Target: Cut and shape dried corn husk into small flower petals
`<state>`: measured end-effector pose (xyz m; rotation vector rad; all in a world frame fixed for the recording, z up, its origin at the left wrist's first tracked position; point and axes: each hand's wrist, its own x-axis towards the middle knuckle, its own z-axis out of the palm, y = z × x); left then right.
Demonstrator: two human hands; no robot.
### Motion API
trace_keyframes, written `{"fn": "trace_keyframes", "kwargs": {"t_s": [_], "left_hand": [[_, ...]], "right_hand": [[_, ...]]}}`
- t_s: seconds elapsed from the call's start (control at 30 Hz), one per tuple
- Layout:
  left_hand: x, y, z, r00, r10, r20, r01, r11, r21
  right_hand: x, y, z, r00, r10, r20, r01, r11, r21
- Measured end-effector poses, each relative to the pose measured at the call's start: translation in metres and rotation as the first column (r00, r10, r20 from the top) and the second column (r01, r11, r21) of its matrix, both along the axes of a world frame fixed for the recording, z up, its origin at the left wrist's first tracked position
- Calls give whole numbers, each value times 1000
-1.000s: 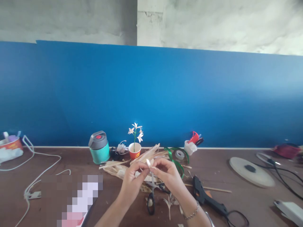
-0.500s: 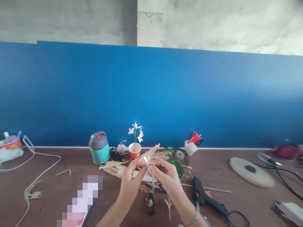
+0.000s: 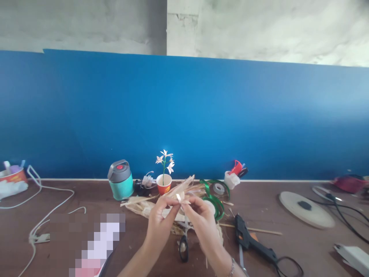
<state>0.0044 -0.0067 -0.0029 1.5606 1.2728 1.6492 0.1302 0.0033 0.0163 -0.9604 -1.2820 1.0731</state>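
Between my two hands is a small pale flower with pointed petals, like dried husk. My left hand pinches it from the left, thumb and forefinger closed. From the right, my right hand pinches it the same way, fingertips nearly meeting the left ones. Under the hands lie scissors with black handles, partly covered. Behind them spreads a heap of dry pale husks. A paper cup beyond holds a green stem with several similar flowers.
A black glue gun and a thin wooden stick lie right of my hands. Green ribbon and a tape roll sit behind. A teal flask stands left, a round lid right, white cable far left.
My right hand has turned and shifted slightly, and the flower's petals now spread more visibly between the fingertips. The right forearm now covers the loose flower on the table. My left hand hardly moved.
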Motion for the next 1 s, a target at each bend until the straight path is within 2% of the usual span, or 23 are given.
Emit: {"fn": "trace_keyframes", "kwargs": {"t_s": [0.3, 0.6, 1.0], "left_hand": [[1, 0, 3, 996, 49, -81, -39, 992, 124], [-1, 0, -3, 956, 169, -238, -86, 942, 325], [0, 0, -3, 941, 195, -275, -88, 930, 356]], "right_hand": [[-1, 2, -5, 1000, -7, 24, 6, 1000, 23], [-2, -2, -3, 990, -65, 123, 59, 997, 48], [-2, -1, -3, 990, -67, 128, 65, 998, 19]]}}
